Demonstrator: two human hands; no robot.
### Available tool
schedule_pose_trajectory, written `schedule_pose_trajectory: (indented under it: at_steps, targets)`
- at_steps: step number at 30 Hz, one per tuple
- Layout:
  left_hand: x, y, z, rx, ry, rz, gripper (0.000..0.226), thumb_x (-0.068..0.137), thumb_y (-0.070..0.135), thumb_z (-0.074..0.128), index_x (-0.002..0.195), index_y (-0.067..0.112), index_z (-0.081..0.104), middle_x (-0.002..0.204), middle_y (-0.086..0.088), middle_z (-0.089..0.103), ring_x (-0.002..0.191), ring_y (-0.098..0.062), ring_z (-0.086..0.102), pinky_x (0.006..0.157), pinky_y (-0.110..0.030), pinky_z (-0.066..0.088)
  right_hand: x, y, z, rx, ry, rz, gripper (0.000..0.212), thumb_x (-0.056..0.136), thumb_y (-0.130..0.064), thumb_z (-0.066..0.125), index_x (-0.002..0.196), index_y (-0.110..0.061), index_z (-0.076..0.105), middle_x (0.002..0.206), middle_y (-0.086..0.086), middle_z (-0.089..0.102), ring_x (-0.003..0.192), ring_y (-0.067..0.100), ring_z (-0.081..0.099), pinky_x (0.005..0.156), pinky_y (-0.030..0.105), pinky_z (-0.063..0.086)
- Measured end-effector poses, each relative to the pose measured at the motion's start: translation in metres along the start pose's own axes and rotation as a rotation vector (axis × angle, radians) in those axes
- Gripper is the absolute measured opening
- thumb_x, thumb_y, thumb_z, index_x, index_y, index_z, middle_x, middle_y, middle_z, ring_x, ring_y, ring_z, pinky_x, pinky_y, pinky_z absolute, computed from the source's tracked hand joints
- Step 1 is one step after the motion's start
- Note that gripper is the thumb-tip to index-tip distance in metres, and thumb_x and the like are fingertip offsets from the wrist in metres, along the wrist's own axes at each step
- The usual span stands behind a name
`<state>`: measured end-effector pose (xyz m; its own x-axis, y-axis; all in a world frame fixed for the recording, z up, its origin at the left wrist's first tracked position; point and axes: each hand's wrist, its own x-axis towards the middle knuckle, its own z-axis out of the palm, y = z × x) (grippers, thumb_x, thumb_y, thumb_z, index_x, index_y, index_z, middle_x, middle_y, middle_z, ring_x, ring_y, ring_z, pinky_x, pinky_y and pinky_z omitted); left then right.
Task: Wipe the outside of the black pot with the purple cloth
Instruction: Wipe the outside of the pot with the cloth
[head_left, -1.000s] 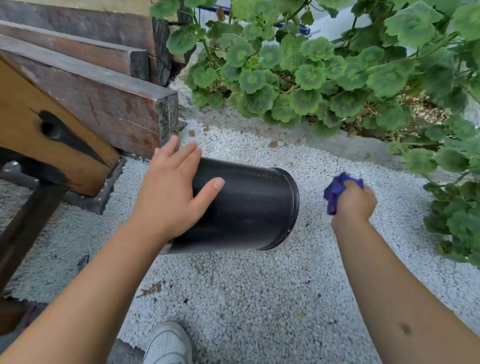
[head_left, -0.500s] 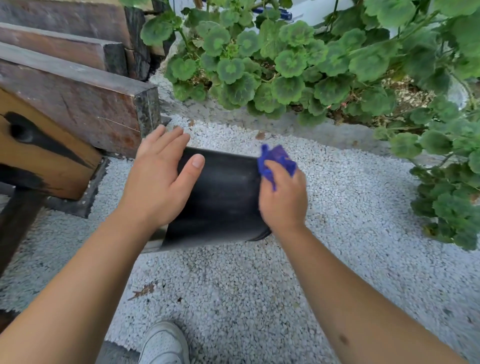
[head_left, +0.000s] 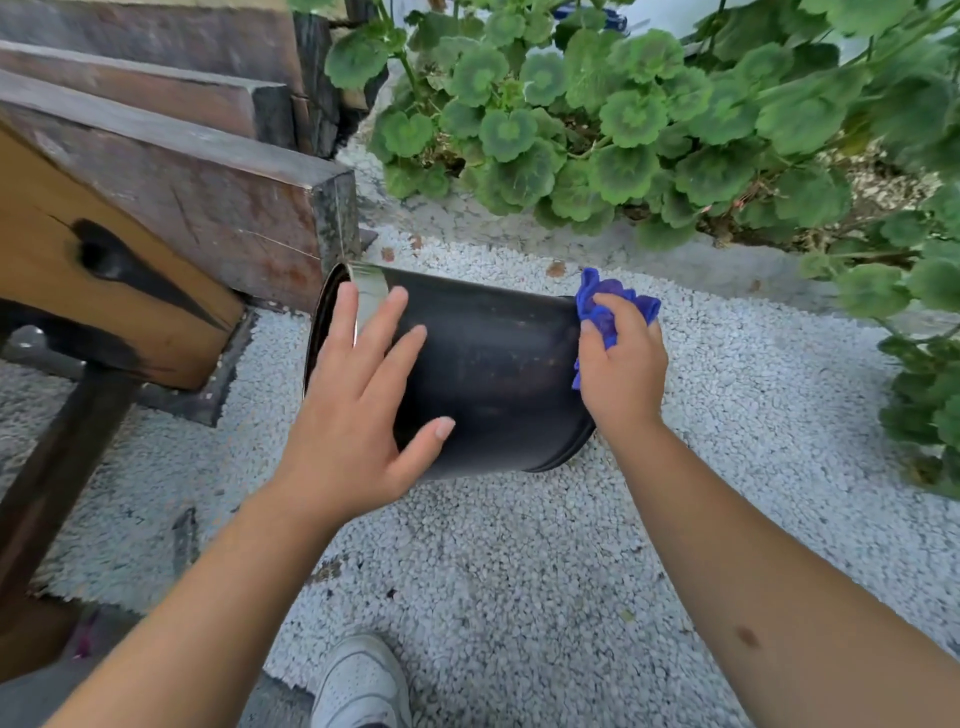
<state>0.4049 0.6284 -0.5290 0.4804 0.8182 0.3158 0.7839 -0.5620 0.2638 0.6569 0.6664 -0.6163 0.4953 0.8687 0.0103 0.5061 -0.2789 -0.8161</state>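
1. The right hand (head_left: 621, 374) has its fingers curled around the bunched purple cloth (head_left: 605, 306) and presses it against the right end of the black pot (head_left: 498, 374), near the pot's upper edge there.
2. A second ago this hand was held off to the right, clear of the pot with the cloth balled in it; half a second ago it had come onto the pot's wall, and now it sits at the far right end by the rim. That reads as a wiping stroke under way along the outside, so the task looks begun but only partly done.
3. The left hand (head_left: 358, 410) lies flat on the pot's left half, fingers straight and spread, thumb out to the side. It grips nothing; it steadies the pot, as it did in both earlier views.
4. The pot lies on its side on the white gravel (head_left: 519, 571), its left end close against the wooden beam (head_left: 208, 208). The side turned to the ground is hidden, so I judge the pot must be rolled before that part can be wiped.
5. Green plants (head_left: 623, 130) fill the bed behind. A white shoe (head_left: 358, 680) shows at the bottom edge.
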Motion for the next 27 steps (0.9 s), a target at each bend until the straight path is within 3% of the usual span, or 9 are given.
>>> schedule_pose_trajectory:
  at_steps: [2,8,10,13,15,17,19,22,27]
  targets:
    - [0.009,-0.003,0.004,0.034,0.0,-0.026,0.07,0.094,0.05,0.046,0.138,-0.005,0.045,0.158,-0.021,0.026,0.149,-0.042,0.001,0.121,-0.051,0.01,0.01,0.003,-0.004,0.015,0.0,0.021,0.03,0.092,-0.028,0.059,0.122,-0.03,0.062,0.102,-0.005,0.049,0.08,-0.017,0.052,0.062,-0.001,0.035]
    - [0.046,-0.018,0.002,0.022,-0.011,-0.157,0.075,0.091,0.052,0.046,0.142,-0.003,0.039,0.158,-0.017,0.027,0.15,-0.037,0.006,0.12,-0.042,0.011,0.04,0.013,-0.048,0.122,0.338,0.283,0.025,0.094,-0.017,0.059,0.119,-0.019,0.064,0.12,0.011,0.057,0.082,0.001,0.061,0.062,0.0,0.036]
    - [0.047,-0.026,0.001,0.013,0.007,-0.177,0.077,0.091,0.052,0.045,0.143,-0.004,0.038,0.158,-0.018,0.027,0.15,-0.036,0.006,0.12,-0.039,0.009,0.035,-0.001,-0.041,0.153,0.333,0.221,0.026,0.094,-0.018,0.06,0.119,-0.023,0.063,0.117,0.009,0.056,0.074,0.003,0.061,0.059,0.002,0.043]
    - [0.046,-0.033,0.001,0.035,0.023,-0.193,0.077,0.091,0.052,0.045,0.144,-0.005,0.037,0.159,-0.019,0.026,0.15,-0.037,0.009,0.12,-0.04,0.011,0.0,-0.041,-0.003,0.108,0.121,-0.131,0.033,0.091,-0.023,0.059,0.121,-0.036,0.059,0.118,0.009,0.056,0.074,0.012,0.068,0.054,0.025,0.058]
    - [0.046,-0.033,0.003,0.045,0.028,-0.172,0.077,0.091,0.051,0.046,0.142,-0.006,0.038,0.158,-0.021,0.027,0.149,-0.04,0.011,0.12,-0.038,0.011,-0.031,-0.057,0.022,0.009,-0.052,-0.387,0.04,0.088,-0.017,0.059,0.127,-0.026,0.06,0.134,0.016,0.051,0.105,0.028,0.065,0.084,0.04,0.059]
    - [0.045,-0.032,0.003,0.055,0.039,-0.166,0.077,0.091,0.05,0.047,0.143,-0.006,0.038,0.157,-0.022,0.028,0.148,-0.041,0.012,0.119,-0.033,0.008,-0.047,-0.047,0.037,-0.075,-0.103,-0.564,0.044,0.086,-0.005,0.061,0.129,-0.011,0.062,0.143,0.023,0.048,0.131,0.042,0.046,0.111,0.046,0.038]
    - [0.043,-0.034,0.003,0.064,0.036,-0.178,0.079,0.092,0.051,0.046,0.144,-0.006,0.035,0.158,-0.022,0.026,0.149,-0.04,0.011,0.119,-0.028,0.005,-0.045,-0.025,0.034,-0.09,-0.068,-0.495,0.045,0.085,0.0,0.063,0.13,-0.009,0.061,0.147,0.022,0.044,0.138,0.044,0.037,0.113,0.049,0.034]
    - [0.044,-0.032,0.002,0.067,0.028,-0.197,0.081,0.092,0.054,0.044,0.146,-0.005,0.031,0.159,-0.021,0.022,0.15,-0.038,0.009,0.119,-0.028,0.003,-0.041,0.004,0.022,-0.09,-0.043,-0.225,0.048,0.088,0.002,0.061,0.133,-0.013,0.058,0.152,0.017,0.035,0.141,0.038,0.032,0.112,0.051,0.036]
    - [0.056,-0.019,0.004,0.012,0.028,-0.205,0.081,0.092,0.054,0.045,0.149,-0.002,0.027,0.162,-0.018,0.015,0.151,-0.031,0.004,0.119,-0.025,0.001,-0.041,0.018,0.017,-0.087,-0.043,-0.124,0.044,0.094,-0.003,0.057,0.136,-0.017,0.055,0.154,0.014,0.031,0.142,0.033,0.032,0.112,0.04,0.035]
